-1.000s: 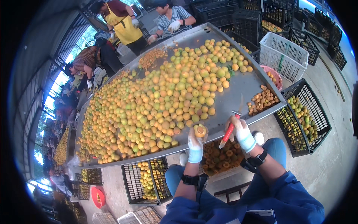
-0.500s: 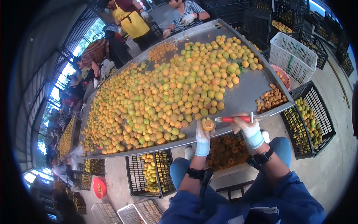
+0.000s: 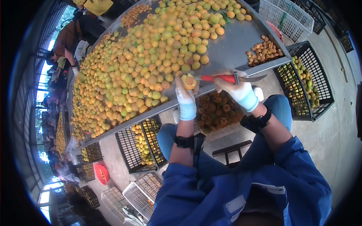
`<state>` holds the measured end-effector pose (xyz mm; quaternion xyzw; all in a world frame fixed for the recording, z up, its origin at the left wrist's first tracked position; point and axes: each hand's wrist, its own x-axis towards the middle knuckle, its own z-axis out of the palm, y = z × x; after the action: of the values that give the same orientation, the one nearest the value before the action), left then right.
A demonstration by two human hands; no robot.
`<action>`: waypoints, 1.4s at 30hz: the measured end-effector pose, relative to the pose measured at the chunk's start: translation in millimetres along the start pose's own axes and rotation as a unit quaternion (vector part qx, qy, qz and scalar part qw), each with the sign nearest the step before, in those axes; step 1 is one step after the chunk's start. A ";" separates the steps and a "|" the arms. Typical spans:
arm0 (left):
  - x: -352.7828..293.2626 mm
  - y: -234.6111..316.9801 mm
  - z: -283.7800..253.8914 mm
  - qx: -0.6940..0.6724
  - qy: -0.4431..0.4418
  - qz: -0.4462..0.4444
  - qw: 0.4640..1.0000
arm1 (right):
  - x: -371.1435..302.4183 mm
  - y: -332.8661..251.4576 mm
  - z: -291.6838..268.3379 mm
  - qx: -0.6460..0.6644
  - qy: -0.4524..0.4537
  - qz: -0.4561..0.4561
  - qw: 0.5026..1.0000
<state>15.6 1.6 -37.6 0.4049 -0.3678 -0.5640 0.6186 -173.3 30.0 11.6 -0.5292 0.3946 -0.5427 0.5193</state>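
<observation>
My left hand (image 3: 184, 97), in a white and pale blue glove, holds a cut apricot (image 3: 188, 81) with its brownish inside showing. My right hand (image 3: 236, 90), gloved alike, is closed around a red-handled knife (image 3: 224, 78). A curved blade juts out on the right side of that fist, while the tool's other, pale metal end points left, close beside the apricot; I cannot tell whether it touches. Both hands are above the near edge of a metal table (image 3: 222, 49), which bears a large heap of whole apricots (image 3: 147, 64).
Brown pits (image 3: 265, 51) lie piled at the table's right corner. Beneath the edge, between my knees, sits a crate of apricot pieces (image 3: 218, 113). Black crates of fruit (image 3: 316, 83) flank me. White crates (image 3: 139, 199) and a red basin (image 3: 101, 173) are lower left. A person (image 3: 68, 41) bends at far left.
My view has tipped down, so table and hands appear higher. The knife's left end has come nearer the apricot, and the curved blade on the right now shows plainly.
</observation>
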 end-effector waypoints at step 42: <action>-12.7 6.6 10.1 -0.092 0.005 -0.057 0.994 | 5.1 45.1 -5.7 0.308 0.039 0.218 0.925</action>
<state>7.9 13.6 -27.5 0.3699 -0.2875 -0.6276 0.6218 -171.8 17.5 -32.5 -0.2228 0.3337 -0.5313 0.7461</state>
